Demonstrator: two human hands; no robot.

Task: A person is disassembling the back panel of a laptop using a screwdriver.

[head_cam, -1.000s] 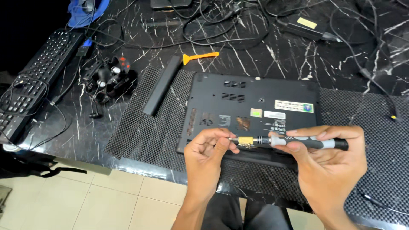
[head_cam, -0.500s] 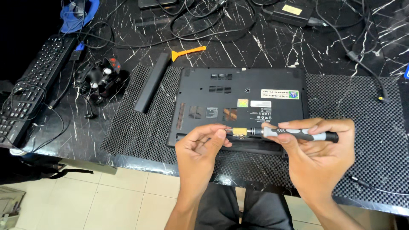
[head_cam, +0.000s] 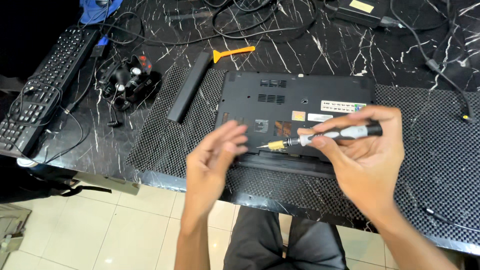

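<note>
Seen from above, looking down at a black marble-patterned table [head_cam: 320, 45] with white veins. Right hand [head_cam: 367, 160] pinching a precision screwdriver [head_cam: 325, 136], thumb below and fingers over the grey and black handle. Screwdriver held nearly level, brass collar and thin tip pointing left, hovering just above the near edge of an upturned black laptop [head_cam: 295, 107]. Tip not clearly touching the laptop; contact impossible to tell.

Left hand [head_cam: 215, 160] open and empty, fingers spread and slightly blurred, just left of the screwdriver tip and apart from it, over the laptop's near left corner.

Laptop lying bottom side up on a black mesh mat [head_cam: 425, 150], vents and stickers facing up, sitting between the two hands and slightly beyond them.

Left of the laptop, a long black battery bar [head_cam: 189, 87] lying diagonally, partly on the mat. Just beyond it, an orange plastic pry tool [head_cam: 232, 52]. Further left, a tangle of black parts with a red button [head_cam: 127, 80], and a black keyboard [head_cam: 42, 97] at the table's left edge. Black cables [head_cam: 250, 20] looping across the far side. Pale floor tiles [head_cam: 125, 235] and dark trousers [head_cam: 285, 245] below the table edge.
</note>
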